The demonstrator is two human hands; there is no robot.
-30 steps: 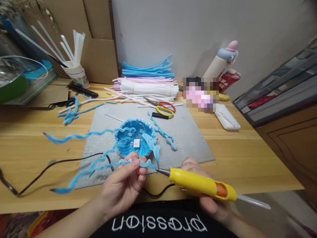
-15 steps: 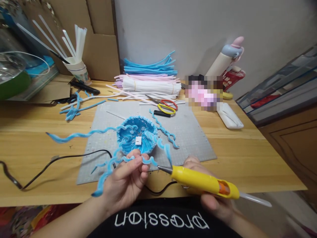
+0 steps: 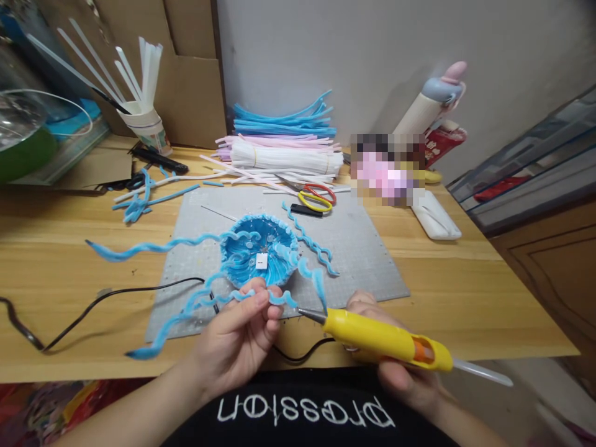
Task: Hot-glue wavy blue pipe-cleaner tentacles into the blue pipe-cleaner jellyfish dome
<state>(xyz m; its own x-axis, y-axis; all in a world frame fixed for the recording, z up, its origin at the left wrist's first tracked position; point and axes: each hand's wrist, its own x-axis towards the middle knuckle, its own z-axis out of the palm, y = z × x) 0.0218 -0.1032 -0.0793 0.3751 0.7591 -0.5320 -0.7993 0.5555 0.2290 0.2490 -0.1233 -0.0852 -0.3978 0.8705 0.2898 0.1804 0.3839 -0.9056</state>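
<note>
My left hand [image 3: 235,340] pinches a wavy blue pipe cleaner [image 3: 195,305] near its right end, close to the table's front edge. My right hand [image 3: 400,372] grips a yellow glue gun [image 3: 386,341] whose metal tip points left at that end of the pipe cleaner. Just beyond lies a blue bowl-shaped craft piece [image 3: 258,251] made of coiled pipe cleaners, with a small white block inside and wavy blue strands hanging from its rim. It rests on a grey cutting mat [image 3: 363,248].
Bundles of blue, pink and white pipe cleaners [image 3: 284,149] lie at the back, with red-yellow scissors [image 3: 314,197] in front. A cup of glue sticks [image 3: 146,127] stands back left beside cardboard. A black cord [image 3: 93,307] crosses the wooden table. A white case [image 3: 435,217] lies right.
The free tail of the held pipe cleaner has swung: up toward my left wrist half a second ago, now lower and stretched out to the left. Both hands stay near the same spot.
</note>
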